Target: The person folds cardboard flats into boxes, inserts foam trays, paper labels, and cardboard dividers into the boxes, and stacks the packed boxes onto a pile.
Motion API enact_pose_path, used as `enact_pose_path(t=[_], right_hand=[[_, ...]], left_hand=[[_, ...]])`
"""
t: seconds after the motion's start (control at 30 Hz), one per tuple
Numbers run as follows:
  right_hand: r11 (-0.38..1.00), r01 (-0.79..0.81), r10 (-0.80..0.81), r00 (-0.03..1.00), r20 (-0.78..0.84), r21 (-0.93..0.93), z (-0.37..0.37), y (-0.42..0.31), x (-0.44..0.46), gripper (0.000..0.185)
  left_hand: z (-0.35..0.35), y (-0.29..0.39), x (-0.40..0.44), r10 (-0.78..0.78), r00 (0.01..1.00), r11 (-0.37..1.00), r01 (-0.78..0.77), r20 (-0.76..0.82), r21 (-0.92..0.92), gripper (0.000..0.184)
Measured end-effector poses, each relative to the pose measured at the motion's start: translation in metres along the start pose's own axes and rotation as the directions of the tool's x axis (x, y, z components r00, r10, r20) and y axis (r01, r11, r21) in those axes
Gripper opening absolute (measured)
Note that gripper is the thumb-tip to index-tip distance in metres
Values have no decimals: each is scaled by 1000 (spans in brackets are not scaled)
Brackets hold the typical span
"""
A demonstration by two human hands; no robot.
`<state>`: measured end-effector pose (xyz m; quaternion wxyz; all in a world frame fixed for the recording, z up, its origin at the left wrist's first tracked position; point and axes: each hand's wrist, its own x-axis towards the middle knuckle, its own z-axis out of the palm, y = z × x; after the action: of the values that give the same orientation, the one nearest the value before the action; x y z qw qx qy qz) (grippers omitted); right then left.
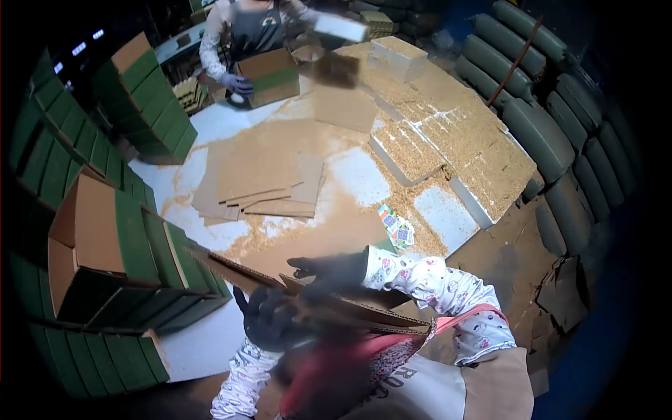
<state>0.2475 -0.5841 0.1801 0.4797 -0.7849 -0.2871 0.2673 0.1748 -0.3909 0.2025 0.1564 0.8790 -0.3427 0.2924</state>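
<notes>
Brown cardboard [381, 314] could buckle under uneven pressure — left hand [271, 318] with fingers gripping its edge, right hand [329, 275] over it, hold unclear.

- The left hand [269, 318] is covered by a dark, nearly black glove, its surface plain as far as can be made out.
- The right hand [332, 276] is clad in a matching dark glove, ended at the wrist against white cloth.
- The right sleeve [416, 273] is made of loose, creased white fabric, sprinkled with small pink, purple and greenish printed figures.
- The left sleeve [245, 381] is printed likewise and gathered into ruffled folds.
- Near the right elbow, a pink strap [476, 310] is seen.
- At the near side, pink cloth [301, 388] and a speckled panel [395, 358] are worn, partly blurred.
- The white garment front [437, 392] is marked with dark capitals, "ROC" being legible; at its right, a tan section [500, 385] is joined.
</notes>
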Motion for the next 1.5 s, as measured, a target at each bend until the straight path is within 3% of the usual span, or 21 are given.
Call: enact_pose_path(t=[0.17,0.3,0.37,0.43,0.5,0.6,0.63,0.7,0.73,0.8,0.83,0.97,1.03,1.1,1.17,1.23,1.3,1.37,1.43,1.47,1.5], right_hand=[[902,6,-230,853,-469,-431,-62,-25,6,46],[568,-294,-292,801,-522,-769,-87,-19,-14,22],[424,-66,-347,909,-230,-903,-70,-3,-17,11],[442,106,-394,915,-86,-891,-58,-6,-16,12],[479,16,-34,999,-1,-878,-59,-51,-2,13],[663,30,-269,942,-201,-748,-42,-42,48,13],[658,268,-654,666,-358,-703,-28,-23,64,6],[501,140,-459,880,-125,-854,-19,21,84,11],[466,195,-806,497,-322,-863,-22,-14,61,19],[781,109,-608,363,-706,-616,-13,1,62,26],[859,102,-509,287,-812,-502,-17,3,64,27],[929,92,-364,57,-930,-358,-37,25,32,32],[954,13,-277,416,-866,-299,-9,90,17,38],[927,-13,-235,759,-608,-374,50,168,23,45],[906,-4,-396,351,-849,-424,110,164,63,49],[901,358,-80,694,-715,246,52,25,19,50],[1000,-4,8,947,-321,14,-4,-44,5,52],[779,239,-203,971,127,-579,-2,-23,7,58],[736,285,-124,948,292,-613,-1,-12,-5,50],[707,272,-52,941,336,-653,0,-6,-13,43],[667,279,92,889,448,-691,5,12,-22,45]], left_hand=[[-68,-2,18,327,922,865,-204,208,-459,51],[-62,9,8,-256,603,953,26,756,302,82],[-45,-19,29,-342,775,938,250,532,239,82],[-13,-24,33,-202,902,972,138,381,188,82],[43,-25,26,-174,805,985,140,566,103,79],[26,-29,40,-122,730,991,49,672,126,65],[5,-34,43,-3,807,993,-69,590,100,59],[-34,-69,47,-31,996,938,-1,87,346,64],[-37,-78,54,-161,981,966,134,110,222,70],[-36,-92,49,-412,882,903,428,229,-27,83],[-11,-73,44,-239,891,920,335,386,-202,85],[55,-33,15,-139,888,982,65,439,179,73],[41,-77,0,-213,944,898,87,253,432,70],[20,-120,0,-632,714,731,678,301,-76,71],[42,-159,-51,-469,880,879,456,-79,-136,58],[48,-126,-62,-588,807,761,576,58,-297,49],[55,-63,-57,-576,737,597,675,354,-434,41],[42,-2,-45,-318,724,467,682,612,-563,33],[11,18,-33,-98,698,276,703,709,-655,27],[-1,12,-30,-157,683,155,730,713,-666,25],[16,-14,-57,-551,609,80,719,571,-690,31]])
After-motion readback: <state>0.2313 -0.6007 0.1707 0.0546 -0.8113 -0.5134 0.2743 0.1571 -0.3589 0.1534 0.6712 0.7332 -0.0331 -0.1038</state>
